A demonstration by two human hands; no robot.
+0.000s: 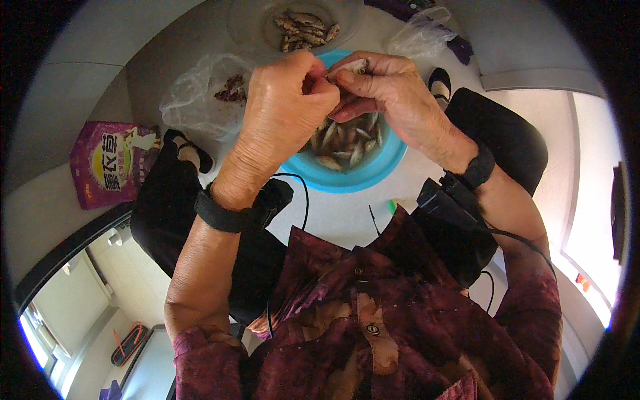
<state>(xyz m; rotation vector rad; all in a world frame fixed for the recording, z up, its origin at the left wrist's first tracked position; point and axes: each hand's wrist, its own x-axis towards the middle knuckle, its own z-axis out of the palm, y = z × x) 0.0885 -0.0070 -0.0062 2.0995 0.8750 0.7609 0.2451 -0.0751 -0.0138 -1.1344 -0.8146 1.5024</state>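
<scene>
A small silvery fish (359, 66) is held up in my right hand (400, 87), between thumb and fingers, with part of it showing above the thumb. My left hand (283, 100) is closed right beside it, its thumb and fingers pinched together against the near end of the fish. What sits between those left fingertips is hidden. Both hands are above a light blue basin (343, 181) that contains several small fish (357, 143) in murky liquid.
Beyond the hands stands a clear bowl (257, 30) with several fish (307, 28). A clear plastic bag (193, 100) with dark red scraps (231, 88) lies to the left, near a purple packet (107, 177). Another clear bag (420, 33) lies far right.
</scene>
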